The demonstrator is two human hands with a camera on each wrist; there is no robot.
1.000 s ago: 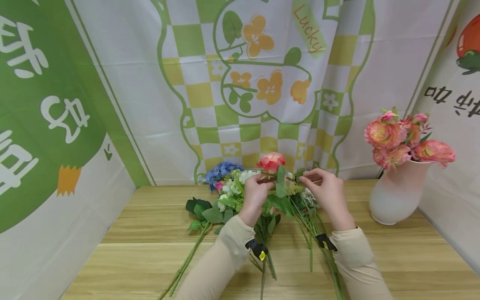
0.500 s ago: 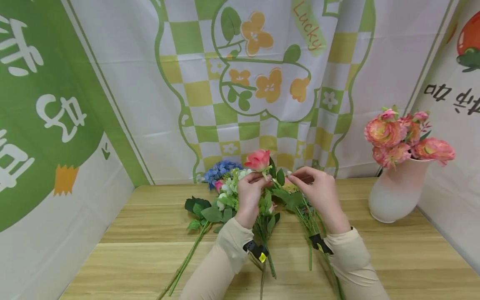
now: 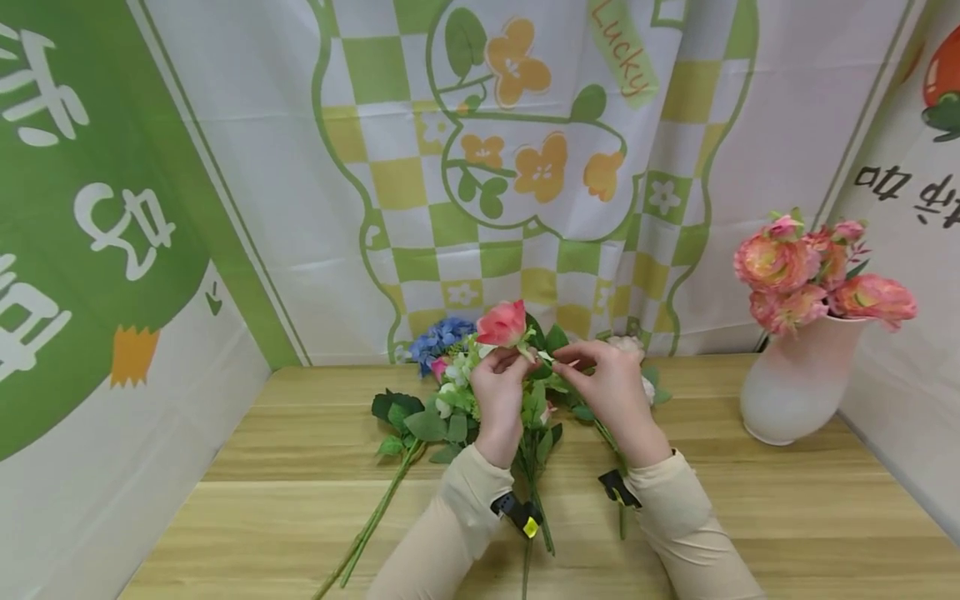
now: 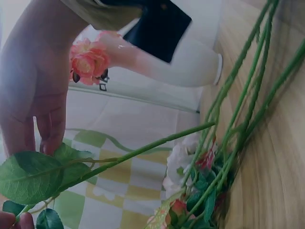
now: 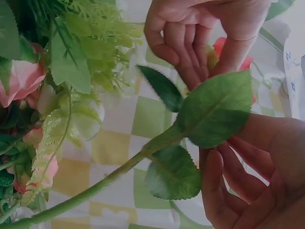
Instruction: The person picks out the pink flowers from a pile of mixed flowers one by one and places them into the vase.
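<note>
A pink artificial rose (image 3: 501, 323) is held upright above the flower pile, its head just over my left hand (image 3: 498, 400). That hand pinches the stem right below the bloom. My right hand (image 3: 613, 398) is close beside it, thumb and fingers pinching a leaf of the same rose. In the right wrist view the green leaf (image 5: 217, 109) partly covers those fingertips, and only bits of red petal show behind the left hand. The left wrist view has the rose's bare green stem (image 4: 157, 144) slanting away, its cut end free in the air.
Blue hydrangea (image 3: 442, 342), white-green blossoms (image 3: 457, 375) and leafy stems (image 3: 378, 517) lie on the wooden table (image 3: 285, 500). White flowers (image 3: 626, 346) lie behind my right hand. At right stands a pink-white vase (image 3: 795, 392) filled with peach-pink flowers (image 3: 776, 262). A printed cloth (image 3: 405, 275) hangs behind.
The rose has moved left and turned, its bloom now facing up and left above my left hand. My right hand has moved left, nearer to the left one, uncovering white flowers behind it.
</note>
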